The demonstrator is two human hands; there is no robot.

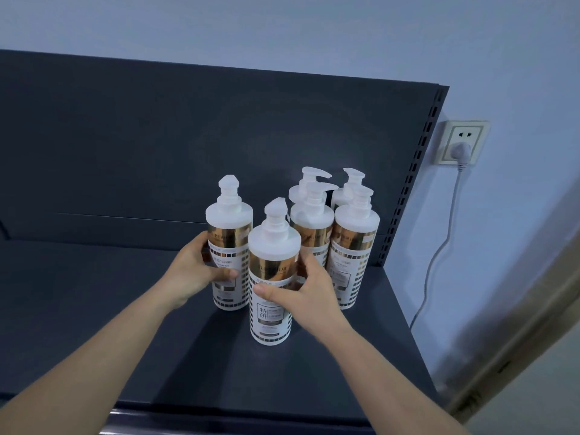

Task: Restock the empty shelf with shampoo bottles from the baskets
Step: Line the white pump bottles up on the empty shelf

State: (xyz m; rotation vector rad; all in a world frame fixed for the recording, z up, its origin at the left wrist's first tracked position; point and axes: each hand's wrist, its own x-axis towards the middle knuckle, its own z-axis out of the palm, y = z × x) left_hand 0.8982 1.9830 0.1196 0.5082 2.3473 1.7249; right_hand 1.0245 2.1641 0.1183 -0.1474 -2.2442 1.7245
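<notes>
Several white pump bottles of shampoo with gold bands stand on the dark grey shelf (pixel 94 293), grouped toward its right end. My left hand (pixel 196 266) grips the left bottle (pixel 229 233) around its middle. My right hand (pixel 303 288) grips the front bottle (pixel 272 315), thumb across its label and fingers round its right side. Both held bottles stand upright on the shelf. Behind them stands a middle bottle (pixel 312 224) and a right bottle (pixel 354 246), with two more pump tops (pixel 314 175) showing at the back. No basket is in view.
The shelf's dark back panel (pixel 188 136) rises behind the bottles, with a slotted upright (pixel 411 180) at its right edge. A wall socket (pixel 461 142) with a plug and hanging grey cable (pixel 439 246) is on the wall to the right. Bare shelf surface stretches left of the bottles.
</notes>
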